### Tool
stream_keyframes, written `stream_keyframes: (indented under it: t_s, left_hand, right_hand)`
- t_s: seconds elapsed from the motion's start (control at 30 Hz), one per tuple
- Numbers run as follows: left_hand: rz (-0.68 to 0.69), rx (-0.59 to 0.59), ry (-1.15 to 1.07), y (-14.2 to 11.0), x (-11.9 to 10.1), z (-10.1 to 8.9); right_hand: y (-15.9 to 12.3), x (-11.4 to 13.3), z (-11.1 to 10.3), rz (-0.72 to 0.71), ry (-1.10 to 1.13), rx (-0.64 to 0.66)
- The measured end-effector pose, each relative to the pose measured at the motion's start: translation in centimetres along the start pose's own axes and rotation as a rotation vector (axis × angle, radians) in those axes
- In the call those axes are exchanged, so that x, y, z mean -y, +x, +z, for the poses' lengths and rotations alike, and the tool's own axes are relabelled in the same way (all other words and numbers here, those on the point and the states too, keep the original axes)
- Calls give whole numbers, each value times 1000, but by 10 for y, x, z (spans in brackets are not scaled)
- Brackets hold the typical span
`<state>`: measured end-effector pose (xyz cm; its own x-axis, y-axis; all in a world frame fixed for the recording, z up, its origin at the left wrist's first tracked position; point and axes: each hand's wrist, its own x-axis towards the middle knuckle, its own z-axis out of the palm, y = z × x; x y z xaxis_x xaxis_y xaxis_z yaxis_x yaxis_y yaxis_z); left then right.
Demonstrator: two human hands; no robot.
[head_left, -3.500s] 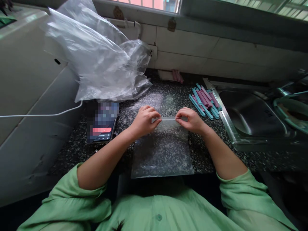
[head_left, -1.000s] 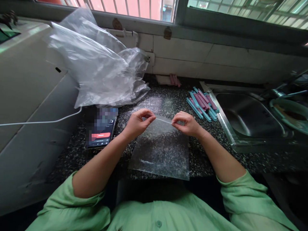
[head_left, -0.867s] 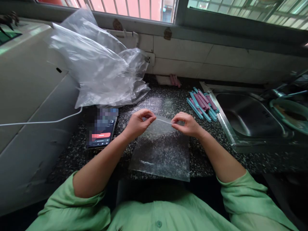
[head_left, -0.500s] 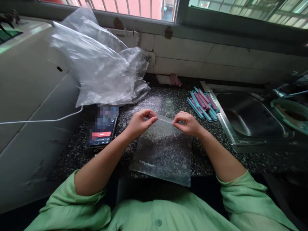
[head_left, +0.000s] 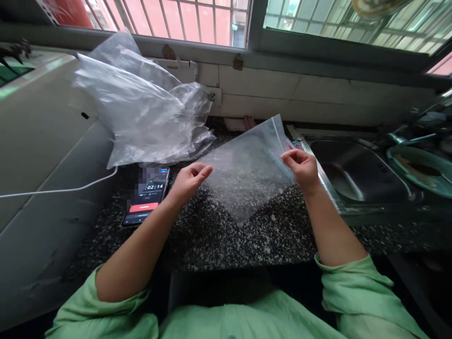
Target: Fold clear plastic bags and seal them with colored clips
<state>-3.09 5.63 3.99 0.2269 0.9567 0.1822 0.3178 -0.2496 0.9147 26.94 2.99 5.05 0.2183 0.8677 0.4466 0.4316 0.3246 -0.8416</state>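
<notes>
Item, clear bag (head_left: 247, 174): changed since half a second ago. I then had its zip strip (head_left: 277, 129) stretched between both hands, with the far end of the bag hanging over the near edge of the counter (head_left: 254, 247). Now the bag is turned aslant, the zip strip at its right side, one corner raised toward the wall and another pointing down over the counter. I cannot tell whether that lower corner touches the stone.

Item, right hand (head_left: 302, 170): thumb and fingers closed in a pinch on the bag's right edge, just below the zip strip.

Item, left hand (head_left: 189, 183): fingers curled, thumb lying near them, set at the bag's left side. I cannot tell whether it grips the plastic or only meets it. The hands are wider apart than before, the bag spanning the space between.

Item, blue and pink clips (head_left: 295, 144): formerly in full view, now mostly hidden behind the bag and right hand, beside the sink (head_left: 349, 169).

Item, phone (head_left: 146, 202): unmoved on the counter, near the left forearm, with crumpled plastic (head_left: 141, 108) behind it.

Item, window (head_left: 183, 21): more of it shows, my view having tipped upward.
</notes>
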Motion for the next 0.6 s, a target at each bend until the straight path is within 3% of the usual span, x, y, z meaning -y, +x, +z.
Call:
stream_keyframes:
  t_s: [0.1,0.2,0.6]
  left_hand:
    - [-29,118,-84,-2,2,11]
    - [-52,148,-172,-4,4,17]
    - [-36,-188,-230,0,5,9]
  right_hand:
    - [1,-4,3,5,20,-42]
    - [2,-7,5,34,52,-59]
    - [1,-7,11,165,147,-14]
